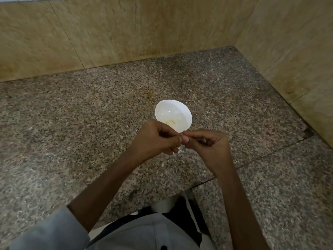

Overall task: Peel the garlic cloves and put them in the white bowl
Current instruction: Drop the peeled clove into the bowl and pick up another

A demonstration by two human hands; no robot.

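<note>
Across the speckled stone bench [72, 123], set into a corner of tan tiled walls [126, 29]: white bowl [167, 110] upright near the middle, with a couple of pale peeled cloves [171, 122] lying in its near side. Just near of the bowl, raised above the bench: left grip [155, 139] and right grip [207, 147], meeting fingertip to fingertip, both curled tight and pinching one small garlic clove [180, 139] between thumbs and forefingers. Clove mostly hidden; too covered to judge the skin left on it. Probably mid-peel. To do it well: steady the clove with the left grip, catch a loose edge of skin with the right thumbnail, pull along the length rather than squeeze. Work short of the bowl, to drop papery scraps [162, 165] on the bench and not among the peeled cloves.
</note>
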